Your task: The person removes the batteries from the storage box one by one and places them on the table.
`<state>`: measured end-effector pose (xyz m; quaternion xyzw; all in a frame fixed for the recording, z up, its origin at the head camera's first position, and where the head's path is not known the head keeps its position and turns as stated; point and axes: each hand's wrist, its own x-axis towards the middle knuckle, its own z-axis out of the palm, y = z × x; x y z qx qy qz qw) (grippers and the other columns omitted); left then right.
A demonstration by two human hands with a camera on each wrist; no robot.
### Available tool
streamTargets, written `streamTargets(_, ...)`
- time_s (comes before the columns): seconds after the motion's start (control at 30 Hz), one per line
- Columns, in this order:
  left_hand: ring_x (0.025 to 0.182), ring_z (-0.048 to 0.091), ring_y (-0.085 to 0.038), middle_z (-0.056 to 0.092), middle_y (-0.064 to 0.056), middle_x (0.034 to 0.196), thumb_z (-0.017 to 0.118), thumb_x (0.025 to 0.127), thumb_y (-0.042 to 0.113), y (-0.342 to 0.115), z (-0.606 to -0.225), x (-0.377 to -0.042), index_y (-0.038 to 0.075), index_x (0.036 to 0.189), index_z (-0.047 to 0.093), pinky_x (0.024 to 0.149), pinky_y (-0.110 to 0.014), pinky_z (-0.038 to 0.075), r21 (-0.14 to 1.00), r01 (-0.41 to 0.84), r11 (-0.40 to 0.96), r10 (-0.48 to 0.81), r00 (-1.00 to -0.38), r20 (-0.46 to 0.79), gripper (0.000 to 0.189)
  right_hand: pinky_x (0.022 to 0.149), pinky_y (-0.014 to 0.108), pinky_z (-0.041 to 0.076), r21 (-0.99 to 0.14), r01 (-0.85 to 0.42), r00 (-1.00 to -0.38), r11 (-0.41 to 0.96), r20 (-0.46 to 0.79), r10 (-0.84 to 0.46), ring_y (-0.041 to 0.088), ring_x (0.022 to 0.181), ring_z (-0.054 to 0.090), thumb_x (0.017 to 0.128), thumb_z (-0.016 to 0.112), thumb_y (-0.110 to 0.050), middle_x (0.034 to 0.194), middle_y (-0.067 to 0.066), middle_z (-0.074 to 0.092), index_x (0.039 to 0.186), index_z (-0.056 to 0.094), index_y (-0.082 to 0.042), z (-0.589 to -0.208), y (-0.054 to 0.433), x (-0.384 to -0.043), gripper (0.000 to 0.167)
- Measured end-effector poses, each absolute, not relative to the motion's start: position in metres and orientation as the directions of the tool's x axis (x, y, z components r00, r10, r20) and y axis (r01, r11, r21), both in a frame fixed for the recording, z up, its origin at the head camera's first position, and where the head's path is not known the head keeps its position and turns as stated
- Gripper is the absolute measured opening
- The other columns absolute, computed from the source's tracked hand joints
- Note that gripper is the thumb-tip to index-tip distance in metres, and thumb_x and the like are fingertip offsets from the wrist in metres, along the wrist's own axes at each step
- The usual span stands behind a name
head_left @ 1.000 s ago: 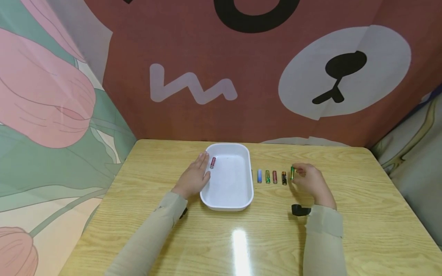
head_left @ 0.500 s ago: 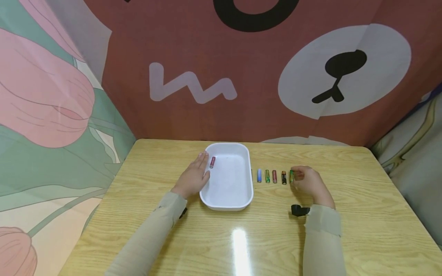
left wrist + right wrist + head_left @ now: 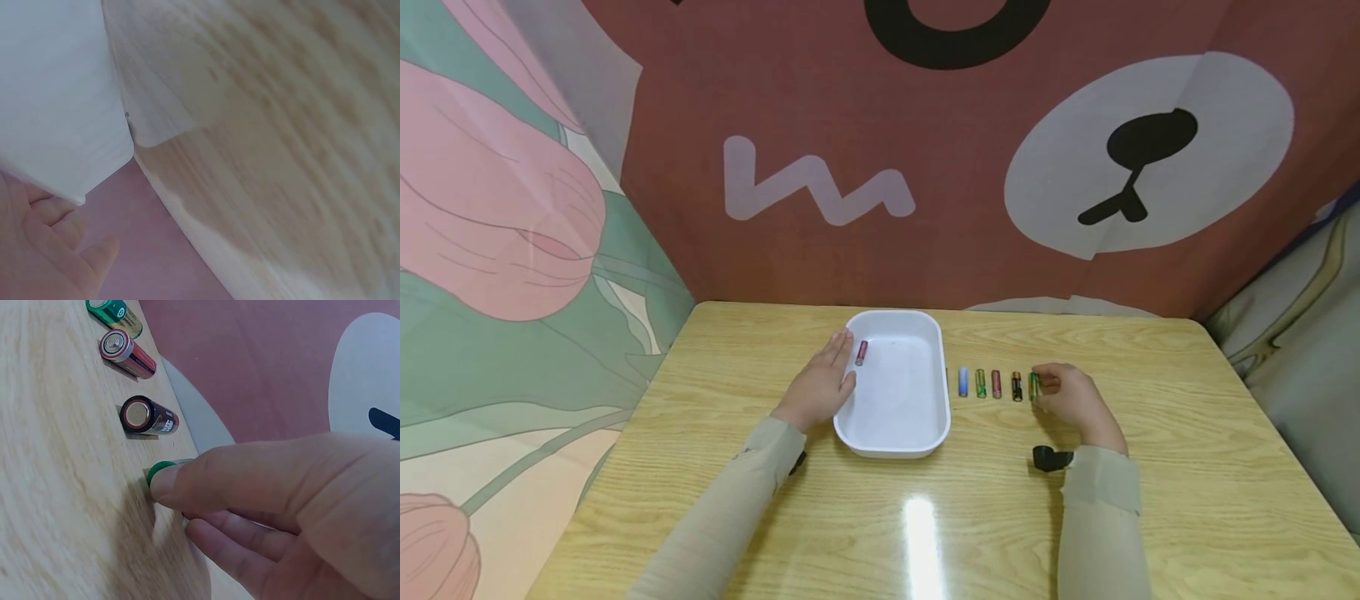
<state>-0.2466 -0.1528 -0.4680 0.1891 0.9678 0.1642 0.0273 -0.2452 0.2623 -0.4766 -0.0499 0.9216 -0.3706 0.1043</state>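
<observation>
My left hand (image 3: 820, 379) rests with its fingers laid along the left wall of a white tray (image 3: 898, 408); the left wrist view shows those fingers (image 3: 65, 228) at the tray's rim. Inside the tray, near its left wall, lies one red battery (image 3: 861, 353). My right hand (image 3: 1071, 396) pinches a green battery (image 3: 1034, 386) at the right end of a row of batteries. In the right wrist view the thumb covers most of it, leaving its green end (image 3: 160, 467) visible near the table. Just left of it lies a black battery (image 3: 1017, 387).
Leftward along the row come a red battery (image 3: 996, 384), a green one (image 3: 981, 383) and a blue one (image 3: 963, 382), near the tray's right side. A wooden table (image 3: 1000, 533) carries everything. Printed cloth (image 3: 820, 267) hangs behind its back edge.
My right hand has brought the green battery slightly down and left, into line beside the black one. The left hand and the tray have stayed put.
</observation>
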Motion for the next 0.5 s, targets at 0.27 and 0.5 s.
streamTargets(0.27,0.155,0.011,-0.031,0.011,-0.016,0.168,0.039,0.108,0.028,-0.1532,-0.469,-0.2477,-0.003,0.16,0.014,0.124,-0.049,0.021,0.324,0.358,0.876,0.376,-0.927,0.007,0.065,0.098,0.059,0.05,-0.69,-0.008,-0.971,0.724,-0.169,-0.171,0.05,0.122,0.052,0.093,0.067,0.001,0.135,0.035,0.053,0.143,0.048,0.012,-0.4752,0.2625,-0.244,0.054)
streamTargets(0.5,0.155,0.012,-0.032,0.012,-0.016,0.168,0.039,0.108,0.027,-0.1536,-0.469,-0.2471,-0.003,0.16,0.014,0.124,-0.049,0.021,0.326,0.362,0.873,0.379,-0.925,0.012,0.064,0.098,0.06,0.05,-0.703,0.005,-0.968,0.711,-0.182,-0.173,0.051,0.124,0.051,0.094,0.066,0.0,0.136,0.036,0.052,0.143,0.047,0.012,-0.4741,0.2627,-0.2416,0.054)
